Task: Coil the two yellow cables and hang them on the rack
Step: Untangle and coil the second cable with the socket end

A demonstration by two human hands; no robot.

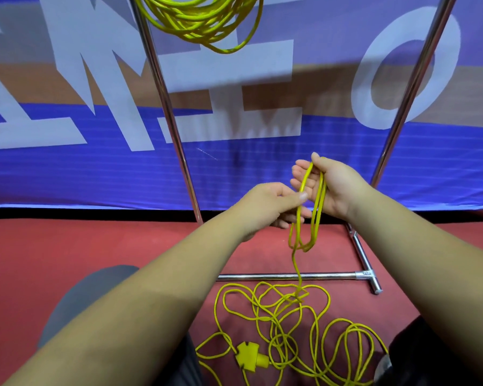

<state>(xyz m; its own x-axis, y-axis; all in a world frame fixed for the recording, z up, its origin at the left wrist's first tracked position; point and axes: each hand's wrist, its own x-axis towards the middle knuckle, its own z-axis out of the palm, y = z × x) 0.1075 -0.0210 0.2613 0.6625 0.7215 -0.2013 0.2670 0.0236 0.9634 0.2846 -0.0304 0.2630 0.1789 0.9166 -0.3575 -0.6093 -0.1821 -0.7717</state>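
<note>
Item 1. Hung coil (pixel 201 20): one yellow cable, already gathered into loops and hanging from the rack (pixel 165 107) at the top of the view, beside its left upright.

Item 2. Left hand (pixel 273 204): thumb and fingers (pixel 303 196) pinched together on a single strand, just beside the other hand.

Item 3. Loose cable (pixel 317 207): a few long loops hang in front of the rack. One strand drops from them to a tangled heap on the floor between the person's knees, where a yellow plug block (pixel 248 358) lies at the near end.
- Handling, as judged: thin, light, limp and smooth-jacketed. It should bend readily, but overlapping turns in the heap may snag when drawn up.
- Best taken a short way below the held loops, feeding one strand at a time. The plug end is the heaviest part and likely comes up last.

Item 4. Right hand (pixel 332 188): raised, palm facing left, thumb up, fingers loosely curled with the loops draped through the crook.

Item 5. Floor (pixel 67 246): red and matte, probably carpet. The rack's chrome base bar rests on it just behind the heap.

Item 6. Banner (pixel 67 162): blue with large pale lettering, standing behind the rack across the full width.
</note>
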